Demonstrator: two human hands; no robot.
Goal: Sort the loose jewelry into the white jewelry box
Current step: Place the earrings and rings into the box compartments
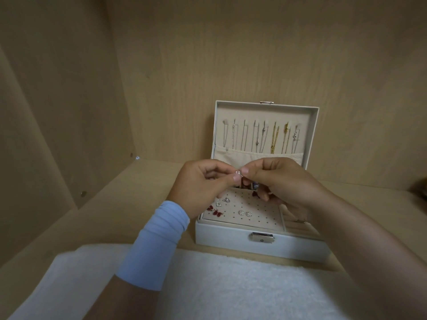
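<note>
A fluffy white towel (231, 285) lies on the wooden shelf (115, 204); metal pegs (83, 193) dot its side wall.

Left: bare light-wood shelf board (120, 204), open to the wooden side panel (57, 123).
Back: white jewelry box's upright lid (265, 112) blocks.
Over box: left hand (203, 184) and right hand (285, 183) crowd in, pinching a small sparkly stud (238, 173).
Front: fluffy white towel (231, 285), flat.

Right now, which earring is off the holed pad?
The sparkly stud pinched between left hand and right hand fingers above the white jewelry box; the red pair, round pair and silver ones sit on the pad.
</note>
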